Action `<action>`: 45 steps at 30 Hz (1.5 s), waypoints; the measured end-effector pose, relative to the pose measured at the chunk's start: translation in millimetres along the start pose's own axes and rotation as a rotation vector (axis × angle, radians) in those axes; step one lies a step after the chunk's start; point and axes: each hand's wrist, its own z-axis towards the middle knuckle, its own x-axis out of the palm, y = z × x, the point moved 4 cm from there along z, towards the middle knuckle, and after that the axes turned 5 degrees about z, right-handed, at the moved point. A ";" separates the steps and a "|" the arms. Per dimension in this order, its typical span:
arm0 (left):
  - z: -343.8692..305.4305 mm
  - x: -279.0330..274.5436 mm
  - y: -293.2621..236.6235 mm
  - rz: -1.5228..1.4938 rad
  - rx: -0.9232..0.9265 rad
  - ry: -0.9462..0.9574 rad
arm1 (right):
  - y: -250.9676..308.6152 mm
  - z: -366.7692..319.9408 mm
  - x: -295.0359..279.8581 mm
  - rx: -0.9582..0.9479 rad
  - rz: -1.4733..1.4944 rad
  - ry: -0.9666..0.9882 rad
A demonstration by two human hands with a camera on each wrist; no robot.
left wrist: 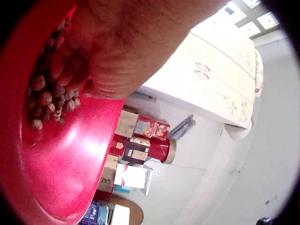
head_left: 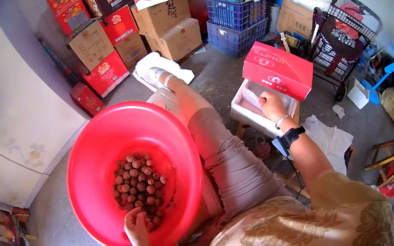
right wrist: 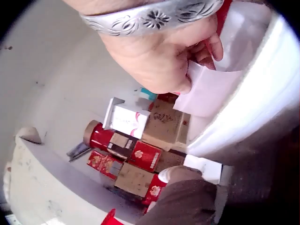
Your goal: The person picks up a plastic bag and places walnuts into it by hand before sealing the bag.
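Note:
A large red plastic basin [head_left: 82, 159] sits at the person's lap, holding a heap of round brown walnuts [head_left: 135, 178]. My left hand [head_left: 137, 231] reaches over its near rim, with bent fingers at the edge of the heap. In the left wrist view, the fingers [left wrist: 70, 70] overlap the walnuts [left wrist: 44, 98]; I cannot tell whether one is held. At the right, my right hand [head_left: 272, 105] is over a white foam box [head_left: 255, 123] with a red lid or flap [head_left: 277, 69] standing up. Thumb and fingers pinch a thin whitish sheet [right wrist: 208, 89] at the box's opening.
Stacked cartons [head_left: 168, 17] and blue plastic crates [head_left: 238, 26] stand along the back wall. A wheeled cart [head_left: 336, 45] is at the far right, with a wooden stool [head_left: 385, 161] nearer. A white cabinet [head_left: 0, 115] fills the left side.

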 end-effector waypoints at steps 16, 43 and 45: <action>-14.3 74.0 -61.2 -0.079 0.168 0.351 | 340.5 -157.9 40.2 -1.042 0.402 0.299; -9.4 80.7 -29.9 -0.068 0.245 0.280 | 311.1 -183.6 102.1 -0.546 0.764 0.948; -7.4 78.6 -28.7 -0.026 0.256 0.254 | 309.4 -183.6 103.0 -0.470 0.792 0.928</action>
